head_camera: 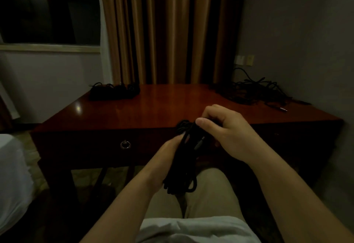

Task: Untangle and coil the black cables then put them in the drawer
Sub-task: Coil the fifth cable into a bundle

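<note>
A black cable bundle [182, 177] hangs in long loops in front of the desk, above my lap. My left hand [168, 152] holds the loops from the left, near their upper part. My right hand [224, 127] grips the top of the bundle, thumb pressed on the strands. A tangled heap of black cables [254, 89] lies at the desk's back right, a plug end [283, 109] sticking out. Coiled black cables [115, 90] sit at the back left. The drawer [95, 145] with a metal ring pull [125, 144] is closed.
The wooden desk [162, 104] stands against brown curtains [168, 28] and a grey wall with sockets [244, 59]. A white-covered bed edge [13, 175] is at the left. My legs in light trousers fill the lower middle. The room is dim.
</note>
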The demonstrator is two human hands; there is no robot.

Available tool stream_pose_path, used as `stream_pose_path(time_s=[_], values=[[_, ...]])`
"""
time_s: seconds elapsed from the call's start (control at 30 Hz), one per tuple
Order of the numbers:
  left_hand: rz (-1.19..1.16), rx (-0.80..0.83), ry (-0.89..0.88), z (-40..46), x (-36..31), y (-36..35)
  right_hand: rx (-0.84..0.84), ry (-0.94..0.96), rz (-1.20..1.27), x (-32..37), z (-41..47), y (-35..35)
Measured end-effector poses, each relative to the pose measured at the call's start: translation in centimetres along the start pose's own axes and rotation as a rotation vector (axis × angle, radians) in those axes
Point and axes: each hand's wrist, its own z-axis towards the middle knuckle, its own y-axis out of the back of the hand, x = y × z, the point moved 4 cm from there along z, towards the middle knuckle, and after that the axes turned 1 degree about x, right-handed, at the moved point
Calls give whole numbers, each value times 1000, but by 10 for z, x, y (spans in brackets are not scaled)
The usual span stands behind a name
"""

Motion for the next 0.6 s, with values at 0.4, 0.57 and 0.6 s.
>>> stream_pose_path(time_s=[0.4,0.57,0.6], values=[[-31,207,-134,-13,-1,-11,315,-318,446,-35,10,4],[-385,90,-221,-10,-20,15,234,-441,756,-70,-12,-19],[-424,83,-227,-8,-23,19,242,-468,832,-72,-18,-29]])
